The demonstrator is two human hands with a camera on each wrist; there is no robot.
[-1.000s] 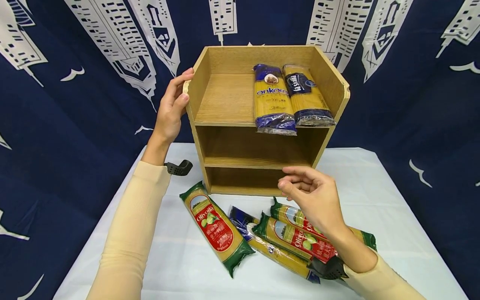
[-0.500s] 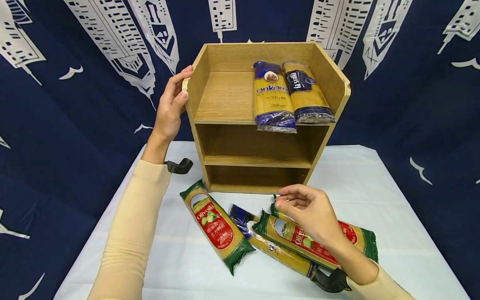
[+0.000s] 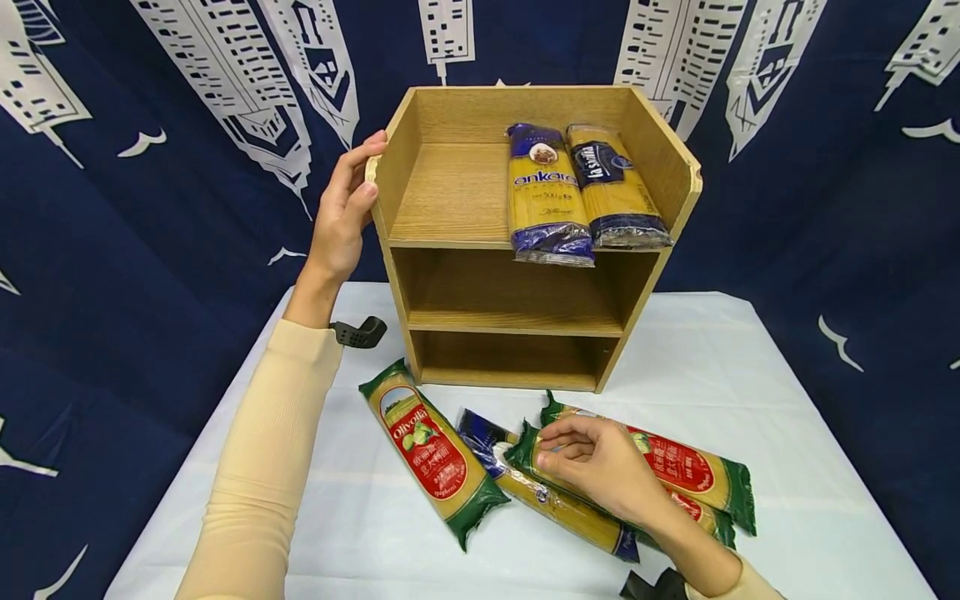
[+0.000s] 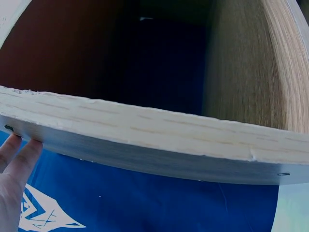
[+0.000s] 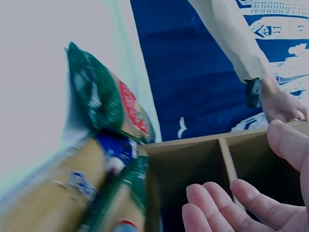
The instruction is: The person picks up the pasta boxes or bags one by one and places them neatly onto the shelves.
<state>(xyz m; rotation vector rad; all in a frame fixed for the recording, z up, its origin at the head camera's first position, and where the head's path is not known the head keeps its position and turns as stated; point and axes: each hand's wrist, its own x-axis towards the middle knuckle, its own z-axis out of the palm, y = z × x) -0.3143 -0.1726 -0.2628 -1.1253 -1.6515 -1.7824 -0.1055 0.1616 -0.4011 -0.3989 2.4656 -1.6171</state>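
My left hand (image 3: 339, 218) rests against the upper left side panel of a small wooden shelf unit (image 3: 517, 322). In the left wrist view, straight fingers (image 4: 25, 162) touch the panel's outer face. Over the green-ended Olivoila spaghetti packet (image 3: 707, 515) at the front right, my right hand (image 3: 600, 462) hovers with loosely curled fingers and nothing between them; it covers much of that packet. Behind lies another Olivoila packet (image 3: 678, 461). A blue-ended pasta packet (image 3: 570, 507) lies partly beneath the front one. One more Olivoila packet (image 3: 435, 454) lies to the left.
On the unit's top shelf, an Ankara pasta packet (image 3: 551, 196) and a La Sevilla-like blue-labelled packet (image 3: 618, 187) lie side by side at the right. A white cloth (image 3: 330, 483) covers the table. Behind hangs a navy curtain (image 3: 187, 225) with white building prints.
My right hand has moved down and toward me, from in front of the lower shelf to over the front Olivoila packet. The left hand has stayed at the panel.
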